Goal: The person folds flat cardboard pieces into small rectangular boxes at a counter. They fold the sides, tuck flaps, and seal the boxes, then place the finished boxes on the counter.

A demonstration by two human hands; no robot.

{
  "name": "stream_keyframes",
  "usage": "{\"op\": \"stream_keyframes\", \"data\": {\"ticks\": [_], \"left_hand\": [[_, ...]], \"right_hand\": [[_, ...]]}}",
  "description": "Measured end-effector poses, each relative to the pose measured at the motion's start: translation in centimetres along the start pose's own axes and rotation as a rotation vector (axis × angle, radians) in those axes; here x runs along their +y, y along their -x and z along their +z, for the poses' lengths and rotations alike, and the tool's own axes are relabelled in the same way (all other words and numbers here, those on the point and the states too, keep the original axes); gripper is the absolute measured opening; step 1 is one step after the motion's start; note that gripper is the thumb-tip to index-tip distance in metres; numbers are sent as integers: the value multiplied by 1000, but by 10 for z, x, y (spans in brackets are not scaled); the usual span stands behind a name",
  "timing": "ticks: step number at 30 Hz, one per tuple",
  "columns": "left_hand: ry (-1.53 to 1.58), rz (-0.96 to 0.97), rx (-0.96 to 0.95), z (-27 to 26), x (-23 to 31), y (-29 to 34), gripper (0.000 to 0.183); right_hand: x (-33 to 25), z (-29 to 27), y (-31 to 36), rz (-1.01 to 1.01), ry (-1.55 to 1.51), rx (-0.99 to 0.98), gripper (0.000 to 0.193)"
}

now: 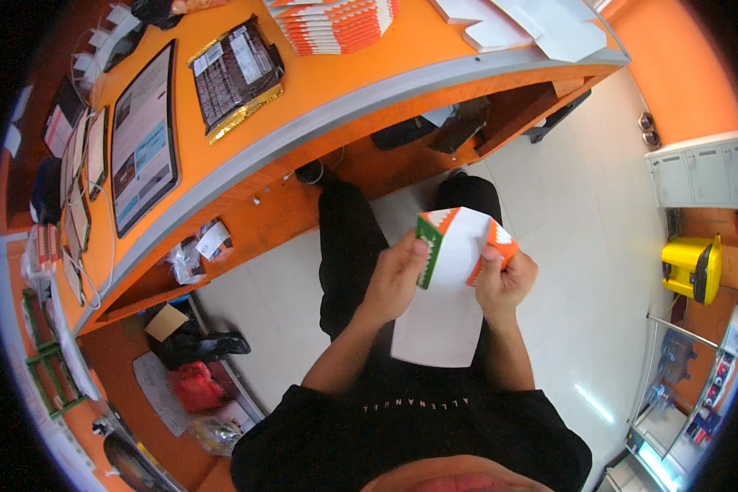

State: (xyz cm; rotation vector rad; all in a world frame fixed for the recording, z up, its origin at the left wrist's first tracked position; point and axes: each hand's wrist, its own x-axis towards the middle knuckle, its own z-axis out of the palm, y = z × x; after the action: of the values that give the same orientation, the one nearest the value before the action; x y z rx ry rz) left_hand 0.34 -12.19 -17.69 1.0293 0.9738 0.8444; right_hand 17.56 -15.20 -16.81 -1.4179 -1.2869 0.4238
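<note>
Over my lap I hold a partly folded cardboard box (439, 324), white inside, with green and orange printed sides edged in white zigzags. My left hand (398, 277) is closed on its green side, thumb lying on the printed face. On the other side, my right hand (504, 283) pinches the orange side panel, which stands folded up. A long white flap hangs toward my body between my forearms. The fingers behind the cardboard are hidden.
An orange table (221, 168) with a grey edge runs ahead and left. On it lie a stack of folded orange-and-white cartons (332, 29), flat white card blanks (541, 29), a dark packet (236, 75) and a tablet-like screen (145, 135). A yellow case (691, 269) sits far right.
</note>
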Motion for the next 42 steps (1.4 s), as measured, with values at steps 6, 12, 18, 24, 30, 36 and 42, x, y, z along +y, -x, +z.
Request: {"op": "stream_keyframes", "data": {"ticks": [6, 12, 18, 24, 30, 36, 42], "left_hand": [[-24, -86, -27, 5, -21, 14, 48], [-377, 556, 180, 7, -3, 13, 17], [-520, 840, 81, -10, 7, 12, 17], [-768, 1283, -262, -21, 50, 11, 14], [-1121, 1713, -652, -8, 93, 2, 19], [-1420, 1875, -689, 7, 127, -6, 26], [-843, 1460, -310, -23, 232, -53, 41]], "right_hand": [[10, -8, 0, -225, 155, 79, 48], [-13, 7, -14, 533, -453, 31, 35], [8, -7, -7, 732, -632, -269, 29], [47, -36, -4, 646, -1531, -656, 70], [-22, -64, -56, 442, -631, -1401, 118], [-75, -50, -77, 274, -437, -1344, 115], [-48, -78, -79, 967, -1089, -832, 115]]}}
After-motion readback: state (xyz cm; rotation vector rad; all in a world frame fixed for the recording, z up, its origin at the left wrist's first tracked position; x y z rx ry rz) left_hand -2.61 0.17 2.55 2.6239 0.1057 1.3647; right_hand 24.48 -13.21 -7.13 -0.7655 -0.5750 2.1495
